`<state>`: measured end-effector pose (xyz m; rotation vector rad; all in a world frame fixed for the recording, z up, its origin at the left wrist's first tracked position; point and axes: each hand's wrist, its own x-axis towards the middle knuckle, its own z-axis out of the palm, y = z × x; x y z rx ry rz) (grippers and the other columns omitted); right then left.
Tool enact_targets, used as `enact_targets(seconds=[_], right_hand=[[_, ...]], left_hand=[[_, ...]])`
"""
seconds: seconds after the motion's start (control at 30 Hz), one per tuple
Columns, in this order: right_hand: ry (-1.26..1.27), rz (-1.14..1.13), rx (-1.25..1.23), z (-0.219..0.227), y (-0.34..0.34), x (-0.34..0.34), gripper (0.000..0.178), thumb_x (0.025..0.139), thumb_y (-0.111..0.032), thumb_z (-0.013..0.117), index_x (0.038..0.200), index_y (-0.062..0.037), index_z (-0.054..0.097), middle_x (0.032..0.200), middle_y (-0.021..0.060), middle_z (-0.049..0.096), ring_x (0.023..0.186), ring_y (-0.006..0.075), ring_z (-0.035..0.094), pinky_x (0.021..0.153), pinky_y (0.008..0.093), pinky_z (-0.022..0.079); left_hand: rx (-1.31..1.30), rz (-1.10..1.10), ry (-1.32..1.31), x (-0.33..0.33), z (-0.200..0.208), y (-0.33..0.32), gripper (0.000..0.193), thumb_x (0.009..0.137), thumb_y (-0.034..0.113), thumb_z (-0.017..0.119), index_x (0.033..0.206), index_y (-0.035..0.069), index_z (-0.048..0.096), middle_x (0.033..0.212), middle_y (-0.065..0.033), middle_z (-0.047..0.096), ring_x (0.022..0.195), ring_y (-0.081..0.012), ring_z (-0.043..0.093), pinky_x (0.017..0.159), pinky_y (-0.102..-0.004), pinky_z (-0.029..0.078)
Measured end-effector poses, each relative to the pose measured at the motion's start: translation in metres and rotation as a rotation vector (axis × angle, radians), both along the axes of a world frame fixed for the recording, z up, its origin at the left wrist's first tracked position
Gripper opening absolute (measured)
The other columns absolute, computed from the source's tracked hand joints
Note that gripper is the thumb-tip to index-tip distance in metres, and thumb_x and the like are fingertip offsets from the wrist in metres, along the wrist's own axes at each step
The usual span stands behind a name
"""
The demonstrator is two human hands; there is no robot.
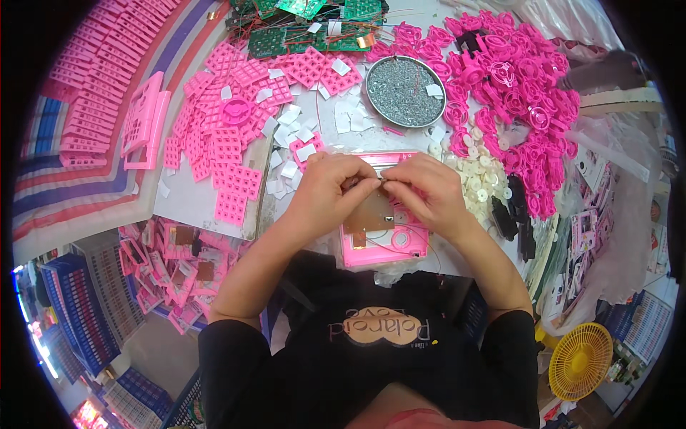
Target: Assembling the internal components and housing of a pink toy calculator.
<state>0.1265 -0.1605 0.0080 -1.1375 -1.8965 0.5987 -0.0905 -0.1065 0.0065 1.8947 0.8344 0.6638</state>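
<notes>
A pink plastic casing [357, 256] lies in front of me, on clear plastic film. Inside it sits a brown board [371, 209], with thin wires and a round pink ring [401, 238] near its lower right. Over the casing's upper part, my left hand [330, 187] pinches with thumb and forefinger. My right hand [430, 187] pinches right beside it, fingertips nearly meeting the left's. Something small and dark shows between the fingertips, too small to name. The hands cover much of the casing's upper half.
A round metal tray [371, 100] of small screws stands beyond the casing. Pink button pads [229, 146] and white paper pieces [286, 136] spread left; green circuit boards [307, 36] lie at the back. Pink ring parts [507, 79] and white discs [482, 179] heap right.
</notes>
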Motion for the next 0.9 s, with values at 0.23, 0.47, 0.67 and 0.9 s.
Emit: enact_targets(seconds=[0.23,0.47,0.67,0.9], right_hand=[[0.531,0.062,-0.737,0.009,-0.024,-0.004,0.041,0.094,-0.007,0.068,0.134,-0.0008,0.062,0.101,0.0018,0.065,0.087,0.004,0.059,0.069,0.0201,0.047],[0.396,0.054,-0.699,0.021,-0.03,0.0,0.031,0.091,-0.006,0.07,0.122,-0.0019,0.069,0.086,-0.0007,0.065,0.075,0.0033,0.058,0.061,0.0201,0.044],[-0.02,-0.213,-0.409,0.029,-0.035,0.047,0.027,0.087,-0.015,0.074,0.112,-0.005,0.073,0.081,0.0051,0.068,0.066,0.0112,0.062,0.058,0.0264,0.047],[-0.543,-0.563,0.123,0.042,0.088,0.179,0.025,0.087,-0.019,0.071,0.107,-0.0045,0.073,0.097,0.0151,0.071,0.087,0.033,0.067,0.076,0.0417,0.053]], left_hand=[[0.478,0.065,-0.024,-0.003,-0.017,-0.013,0.013,0.081,0.013,0.077,0.092,0.013,0.07,0.085,0.0009,0.068,0.078,-0.0176,0.061,0.083,-0.0375,0.037],[0.636,0.127,0.038,-0.009,-0.019,-0.016,0.016,0.079,0.01,0.078,0.092,0.014,0.07,0.085,0.001,0.069,0.076,-0.0184,0.061,0.084,-0.0398,0.033],[0.437,0.197,0.119,-0.012,-0.013,-0.019,0.011,0.081,0.014,0.077,0.089,0.014,0.07,0.083,0.0003,0.069,0.082,-0.0186,0.064,0.092,-0.0412,0.033],[0.387,0.088,0.197,-0.009,0.003,-0.025,0.008,0.082,0.014,0.074,0.09,0.015,0.071,0.082,-0.0011,0.07,0.079,-0.0215,0.065,0.091,-0.0455,0.035]])
